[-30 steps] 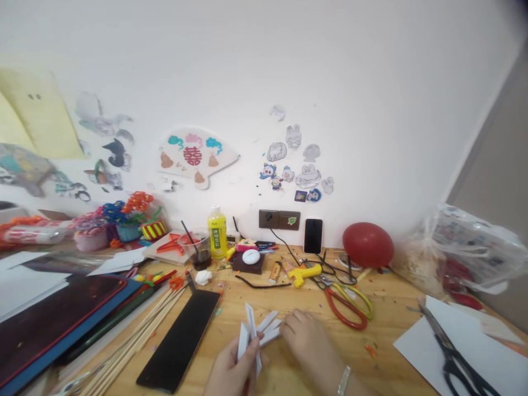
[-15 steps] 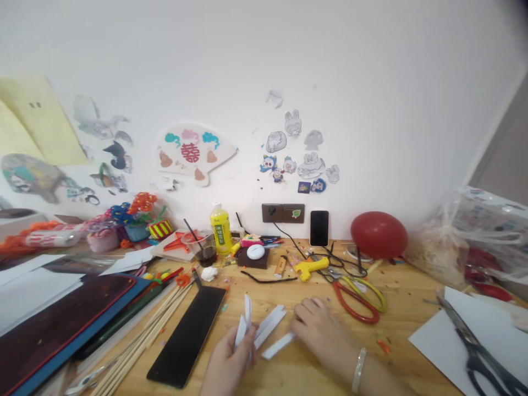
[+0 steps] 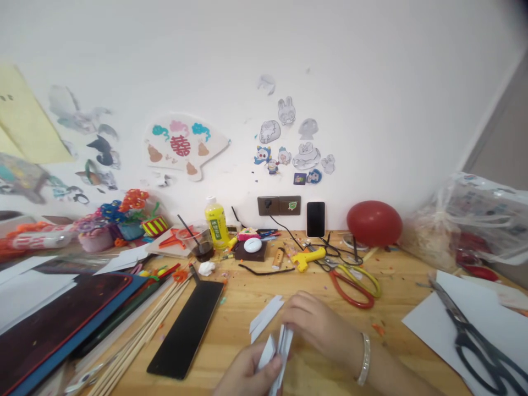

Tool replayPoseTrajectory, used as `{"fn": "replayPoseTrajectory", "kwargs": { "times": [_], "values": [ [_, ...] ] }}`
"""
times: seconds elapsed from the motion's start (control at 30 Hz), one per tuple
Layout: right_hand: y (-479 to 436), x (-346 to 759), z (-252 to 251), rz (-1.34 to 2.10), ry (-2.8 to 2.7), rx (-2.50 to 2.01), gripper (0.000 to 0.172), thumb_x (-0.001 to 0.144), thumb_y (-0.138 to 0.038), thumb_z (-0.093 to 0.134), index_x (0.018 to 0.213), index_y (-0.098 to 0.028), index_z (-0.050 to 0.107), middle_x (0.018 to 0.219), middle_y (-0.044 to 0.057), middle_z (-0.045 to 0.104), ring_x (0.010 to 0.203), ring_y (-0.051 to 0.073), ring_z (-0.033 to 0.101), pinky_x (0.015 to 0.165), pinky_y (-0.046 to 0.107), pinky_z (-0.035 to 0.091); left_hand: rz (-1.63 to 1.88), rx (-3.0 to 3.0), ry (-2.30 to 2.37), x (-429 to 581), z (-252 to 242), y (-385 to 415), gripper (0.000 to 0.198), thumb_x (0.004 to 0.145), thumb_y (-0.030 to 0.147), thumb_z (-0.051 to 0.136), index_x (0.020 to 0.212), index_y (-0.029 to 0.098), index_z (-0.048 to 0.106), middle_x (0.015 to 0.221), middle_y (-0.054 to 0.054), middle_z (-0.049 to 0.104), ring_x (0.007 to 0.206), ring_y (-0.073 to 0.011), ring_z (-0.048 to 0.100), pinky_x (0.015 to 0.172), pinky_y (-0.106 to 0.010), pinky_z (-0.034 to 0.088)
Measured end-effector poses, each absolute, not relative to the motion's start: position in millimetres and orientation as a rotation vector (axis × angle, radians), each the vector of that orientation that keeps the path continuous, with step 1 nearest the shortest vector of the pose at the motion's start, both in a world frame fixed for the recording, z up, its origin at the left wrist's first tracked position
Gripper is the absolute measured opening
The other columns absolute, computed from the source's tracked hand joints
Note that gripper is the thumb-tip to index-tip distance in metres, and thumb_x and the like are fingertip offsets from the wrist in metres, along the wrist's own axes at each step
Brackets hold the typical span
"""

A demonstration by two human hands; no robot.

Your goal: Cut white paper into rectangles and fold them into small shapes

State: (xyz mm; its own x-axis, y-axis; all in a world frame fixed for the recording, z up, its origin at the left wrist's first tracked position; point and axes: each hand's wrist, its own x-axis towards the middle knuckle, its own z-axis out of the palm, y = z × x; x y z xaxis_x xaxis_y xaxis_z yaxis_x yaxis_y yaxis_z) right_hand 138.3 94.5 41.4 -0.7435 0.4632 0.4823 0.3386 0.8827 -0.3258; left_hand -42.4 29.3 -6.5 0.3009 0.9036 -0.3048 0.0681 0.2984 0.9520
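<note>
Several white folded paper strips (image 3: 271, 352) stand between the thumb and fingers of my left hand (image 3: 251, 373), low in the middle of the head view. My right hand (image 3: 307, 319), with a pale bracelet at its wrist, pinches the upper end of another white paper strip (image 3: 285, 342) right beside them. Its fingertips are partly hidden behind the knuckles. More white paper strips (image 3: 266, 315) lie on the wooden table (image 3: 330, 374) just beyond my hands.
A black flat board (image 3: 187, 330) and thin wooden sticks (image 3: 140, 335) lie left. Red-and-yellow-handled scissors (image 3: 350, 300), a yellow glue gun (image 3: 307, 257) and a red balloon (image 3: 374, 223) are behind. Black scissors (image 3: 474, 341) rest on white paper at right. A yellow bottle (image 3: 216, 225) stands by a cup (image 3: 202, 247).
My right hand has lifted a strip off the table and brought it to the strips in my left hand. My left hand has moved right and nearer. The view has shifted slightly.
</note>
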Motion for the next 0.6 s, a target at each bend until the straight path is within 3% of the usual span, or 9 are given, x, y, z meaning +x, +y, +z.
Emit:
{"fn": "replayPoseTrajectory", "kwargs": {
  "times": [0.1,0.2,0.37,0.47,0.6],
  "values": [
    [91.2,135.4,39.4,0.678,-2.289,-0.666,0.017,0.083,-0.007,0.047,0.092,-0.018,0.057,0.096,0.005,0.054,0.086,0.015,0.054,0.077,0.027,0.046,0.724,1.086,1.119,-41.8,-6.9,29.5,0.065,0.051,0.075,0.061,0.08,0.016,0.056,0.046,0.008,0.043,0.042,-0.0077,0.034,0.043,-0.02,0.022],
    [88.9,129.1,31.2,0.948,-2.02,-0.743,0.024,0.074,-0.005,0.053,0.094,-0.019,0.056,0.1,0.004,0.05,0.078,0.013,0.055,0.075,0.029,0.047,0.7,1.098,1.131,-41.5,-10.5,30.3,0.072,0.05,0.077,0.059,0.089,0.016,0.057,0.046,0.008,0.045,0.04,-0.0078,0.034,0.042,-0.02,0.022],
    [89.0,119.4,15.6,1.356,-1.625,-0.773,0.029,0.067,-0.018,0.064,0.096,-0.019,0.057,0.098,0.004,0.051,0.073,0.013,0.055,0.071,0.029,0.047,0.724,1.053,1.122,-39.7,-12.2,27.6,0.07,0.054,0.074,0.061,0.093,0.015,0.057,0.049,0.006,0.05,0.041,-0.0075,0.035,0.042,-0.019,0.02],
    [89.1,117.8,14.6,1.677,-1.498,-0.721,0.036,0.067,-0.036,0.069,0.095,-0.017,0.057,0.081,0.001,0.058,0.063,0.011,0.055,0.062,0.027,0.046,0.796,1.006,1.075,-37.7,-8.3,24.2,0.062,0.056,0.068,0.065,0.088,0.016,0.057,0.048,0.007,0.048,0.041,-0.0067,0.034,0.042,-0.019,0.02],
    [87.4,117.5,19.0,1.855,-1.405,-0.627,0.041,0.063,-0.049,0.072,0.077,-0.014,0.056,0.062,-0.003,0.055,0.049,0.006,0.048,0.049,0.02,0.038,0.816,1.006,0.963,-36.3,-3.8,23.2,0.055,0.058,0.066,0.066,0.078,0.016,0.055,0.05,0.004,0.052,0.042,-0.0066,0.038,0.044,-0.019,0.021]
  ]
}}
